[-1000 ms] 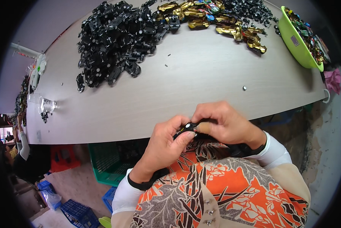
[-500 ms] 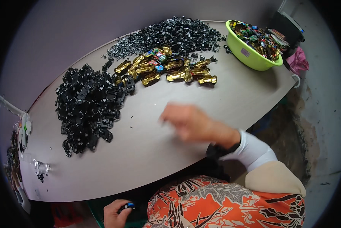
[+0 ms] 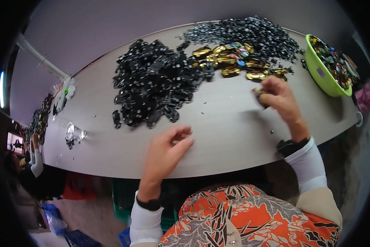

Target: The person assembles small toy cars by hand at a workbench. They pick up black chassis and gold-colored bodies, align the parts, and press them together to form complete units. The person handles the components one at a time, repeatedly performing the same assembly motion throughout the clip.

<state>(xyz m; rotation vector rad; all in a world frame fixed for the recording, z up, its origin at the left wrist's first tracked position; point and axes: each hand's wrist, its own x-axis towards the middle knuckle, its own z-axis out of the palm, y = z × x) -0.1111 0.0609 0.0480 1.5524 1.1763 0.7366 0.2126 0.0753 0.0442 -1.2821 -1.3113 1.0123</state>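
My right hand [image 3: 281, 99] pinches a small toy car body [image 3: 260, 96] above the right part of the table; it looks dark and gold, but blurred. My left hand [image 3: 164, 154] is over the table's near edge, its fingers curved and the thumb apart, with nothing visible in it. Beyond my right hand lie several gold toy car bodies [image 3: 230, 72], a few coloured ones among them. To their left is a large heap of black toy car bases [image 3: 152, 82]. Small wheel parts [image 3: 255, 33], black and silver, are piled along the back.
A lime-green basin [image 3: 324, 76] full of colourful car bodies stands at the right end of the table [image 3: 218, 142]. A clear cup [image 3: 74, 132] lies at the left by tiny black pieces. Green crates are below the near edge. Another person [image 3: 34, 164] works at far left.
My left hand has come up from below the table edge, and the blue toy car it held is gone from view. My right hand has moved right and now grips a car body. The view has shifted.
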